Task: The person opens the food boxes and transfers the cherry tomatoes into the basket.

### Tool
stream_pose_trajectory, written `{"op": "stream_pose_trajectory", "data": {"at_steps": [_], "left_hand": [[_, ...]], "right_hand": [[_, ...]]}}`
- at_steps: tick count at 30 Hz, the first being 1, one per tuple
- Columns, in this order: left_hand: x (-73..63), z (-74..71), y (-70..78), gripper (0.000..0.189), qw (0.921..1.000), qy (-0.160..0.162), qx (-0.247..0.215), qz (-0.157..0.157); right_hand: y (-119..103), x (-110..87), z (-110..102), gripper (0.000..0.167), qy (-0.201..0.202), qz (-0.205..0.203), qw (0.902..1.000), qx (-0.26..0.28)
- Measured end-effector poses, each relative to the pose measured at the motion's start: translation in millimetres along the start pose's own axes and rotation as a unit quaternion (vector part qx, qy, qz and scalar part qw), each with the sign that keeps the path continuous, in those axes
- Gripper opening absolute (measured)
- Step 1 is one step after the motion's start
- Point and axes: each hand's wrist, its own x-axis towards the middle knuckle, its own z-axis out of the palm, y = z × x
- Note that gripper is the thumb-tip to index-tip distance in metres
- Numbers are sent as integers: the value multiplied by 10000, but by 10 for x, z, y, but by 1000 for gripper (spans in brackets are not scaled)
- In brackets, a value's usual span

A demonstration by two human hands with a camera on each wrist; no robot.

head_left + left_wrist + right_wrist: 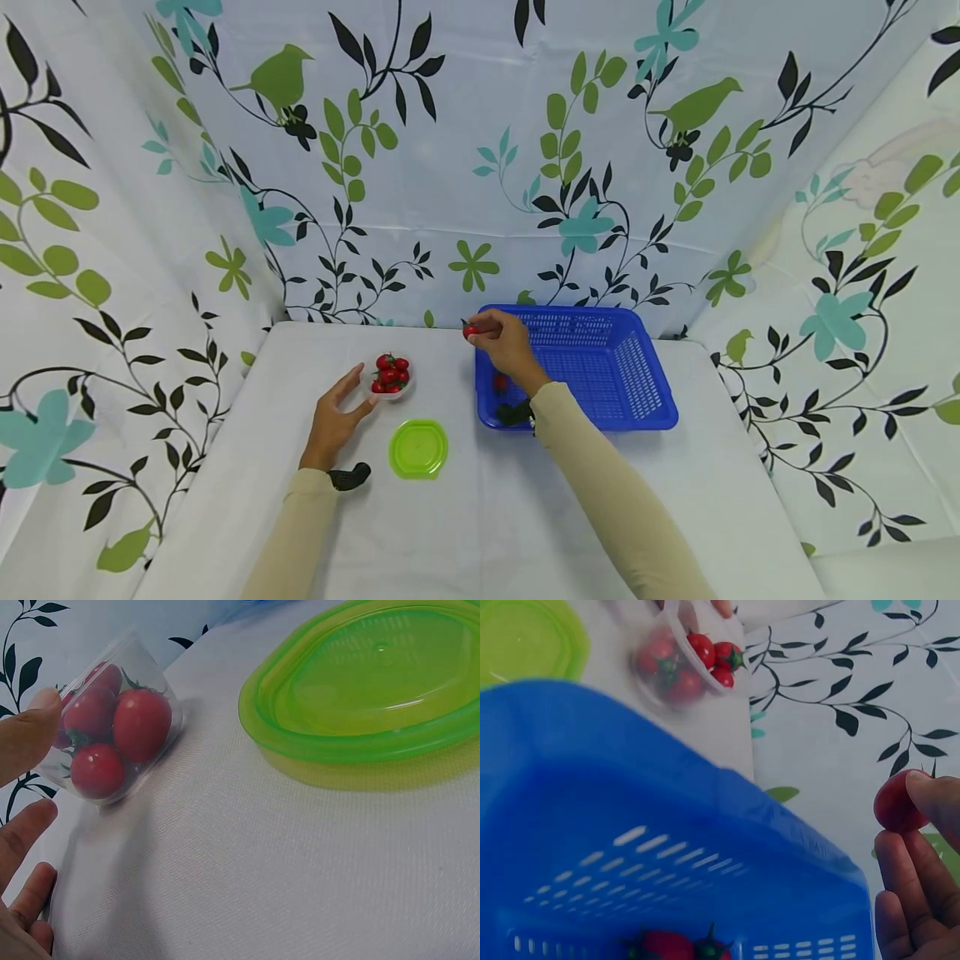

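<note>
My right hand [513, 346] pinches a cherry tomato [470, 330] between thumb and fingers, above the far left corner of a blue basket [637, 367]. Inside that basket lie red tomatoes [667, 945] with green stems, partly hidden by its wall in the right wrist view. On the left, a small clear container [169, 724] holds several cherry tomatoes [387, 375]. My left hand [333, 423] is beside it with thumb and fingers spread around its left side. In the left wrist view a digit overlaps the container's edge; whether it presses there I cannot tell.
A green lid [417, 450] lies on the white table [465, 533], between the container and the basket. Patterned curtains [465, 167] with leaves and birds hang behind the table and along both sides.
</note>
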Motion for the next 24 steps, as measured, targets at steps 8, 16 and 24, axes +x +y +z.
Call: {"op": "stream_pose_trajectory", "data": {"at_steps": [8, 16, 24], "left_hand": [[-3, -6, 17, 77, 10000, -47, 7, -47], [-7, 1, 12, 77, 10000, -50, 16, -48], [-1, 1, 4, 78, 10000, -54, 5, -83]], "right_hand": [[165, -13, -156, 27, 87, 233, 9997, 88], [377, -7, -300, 27, 62, 461, 9989, 110], [513, -3, -432, 26, -128, 765, 9970, 70]]}}
